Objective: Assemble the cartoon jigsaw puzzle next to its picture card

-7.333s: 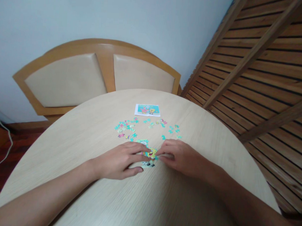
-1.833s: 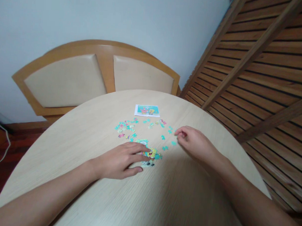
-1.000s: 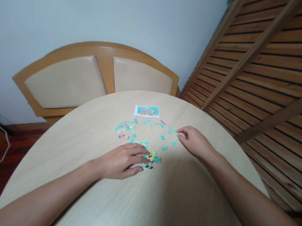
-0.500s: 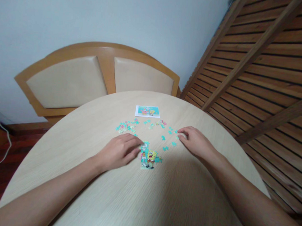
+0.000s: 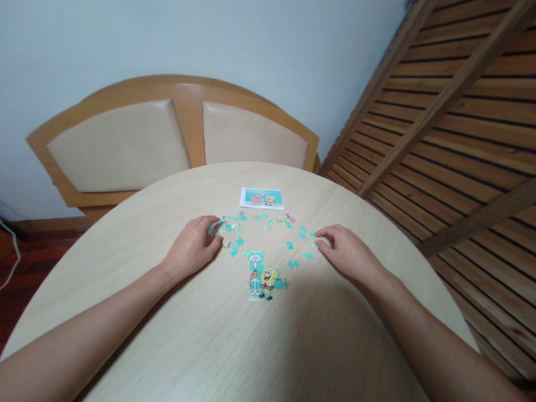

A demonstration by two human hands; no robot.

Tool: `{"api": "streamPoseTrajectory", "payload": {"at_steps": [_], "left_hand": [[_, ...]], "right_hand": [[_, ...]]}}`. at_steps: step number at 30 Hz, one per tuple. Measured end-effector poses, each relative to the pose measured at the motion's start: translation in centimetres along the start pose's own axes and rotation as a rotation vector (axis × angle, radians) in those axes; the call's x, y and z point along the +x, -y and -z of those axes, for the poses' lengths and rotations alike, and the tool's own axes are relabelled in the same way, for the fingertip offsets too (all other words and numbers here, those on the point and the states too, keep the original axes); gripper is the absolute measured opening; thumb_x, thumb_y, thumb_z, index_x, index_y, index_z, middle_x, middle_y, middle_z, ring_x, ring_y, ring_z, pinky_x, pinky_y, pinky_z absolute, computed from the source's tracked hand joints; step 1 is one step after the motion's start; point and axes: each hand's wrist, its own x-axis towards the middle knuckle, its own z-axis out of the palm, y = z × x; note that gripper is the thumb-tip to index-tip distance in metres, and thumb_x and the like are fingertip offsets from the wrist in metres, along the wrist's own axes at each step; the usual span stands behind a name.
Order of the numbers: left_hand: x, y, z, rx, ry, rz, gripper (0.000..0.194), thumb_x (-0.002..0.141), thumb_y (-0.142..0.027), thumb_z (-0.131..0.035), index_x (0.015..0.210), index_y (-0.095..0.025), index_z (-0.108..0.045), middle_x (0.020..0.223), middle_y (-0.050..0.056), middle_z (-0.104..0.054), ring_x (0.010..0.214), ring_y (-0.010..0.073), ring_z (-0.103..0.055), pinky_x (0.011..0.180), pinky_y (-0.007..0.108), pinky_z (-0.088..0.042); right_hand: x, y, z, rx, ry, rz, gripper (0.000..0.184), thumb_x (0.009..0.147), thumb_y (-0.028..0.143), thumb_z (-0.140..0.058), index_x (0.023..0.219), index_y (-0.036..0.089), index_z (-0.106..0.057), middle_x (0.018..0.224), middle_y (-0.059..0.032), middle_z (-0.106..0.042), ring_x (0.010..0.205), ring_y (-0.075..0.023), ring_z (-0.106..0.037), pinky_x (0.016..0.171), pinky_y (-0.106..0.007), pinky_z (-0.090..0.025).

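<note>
A partly joined jigsaw puzzle [image 5: 261, 278] lies near the table's middle, showing a tall pale-blue figure and a yellow square cartoon character. My left hand [image 5: 194, 240] is at the left cluster of loose jigsaw pieces [image 5: 231, 228], thumb and fingers apart, with the fingertips over the pieces at its left edge. On the other side, my right hand [image 5: 346, 249] rests with curled fingers and a gap between thumb and forefinger. Its forefinger tip is next to a small teal jigsaw piece [image 5: 312, 234]. I see nothing held in either hand.
A printed reference picture [image 5: 263, 198] lies beyond the pieces. More teal pieces [image 5: 290, 245] are scattered between the right hand and the joined part. Behind the round wooden table [image 5: 154, 362] stands a padded bench back [image 5: 119, 147], with a slatted wooden panel [image 5: 466, 127] at right.
My left hand has moved left and away from the joined puzzle to the left cluster, uncovering the puzzle's upper left corner and some loose pieces. My right hand has stayed in place.
</note>
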Motion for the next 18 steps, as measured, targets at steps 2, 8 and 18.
{"api": "streamPoseTrajectory", "payload": {"at_steps": [2, 8, 18], "left_hand": [[-0.04, -0.03, -0.08, -0.007, 0.02, 0.008, 0.036, 0.093, -0.034, -0.053, 0.123, -0.014, -0.059, 0.12, 0.016, -0.068, 0.113, 0.0329, -0.062, 0.101, 0.052, -0.05], [-0.12, -0.1, -0.06, -0.014, 0.013, 0.019, 0.034, 0.093, -0.033, -0.055, 0.122, -0.016, -0.061, 0.118, 0.015, -0.07, 0.11, 0.0314, -0.064, 0.098, 0.05, -0.051], [-0.1, 0.16, -0.11, -0.069, 0.041, 0.061, 0.035, 0.095, -0.038, -0.058, 0.123, -0.018, -0.061, 0.121, 0.012, -0.071, 0.111, 0.0299, -0.065, 0.097, 0.047, -0.052]], "right_hand": [[0.02, -0.11, -0.09, 0.0, -0.002, 0.004, 0.024, 0.093, 0.031, -0.056, 0.106, 0.019, -0.072, 0.113, -0.0119, -0.072, 0.106, -0.0276, -0.067, 0.097, -0.044, -0.051], [0.07, -0.32, -0.33, -0.002, -0.014, 0.014, 0.022, 0.093, 0.03, -0.057, 0.105, 0.02, -0.072, 0.112, -0.0111, -0.072, 0.104, -0.0276, -0.067, 0.096, -0.044, -0.052], [-0.08, 0.04, -0.11, -0.005, -0.005, 0.018, 0.023, 0.094, 0.031, -0.055, 0.105, 0.019, -0.072, 0.112, -0.0114, -0.072, 0.105, -0.0275, -0.067, 0.097, -0.043, -0.052]]}}
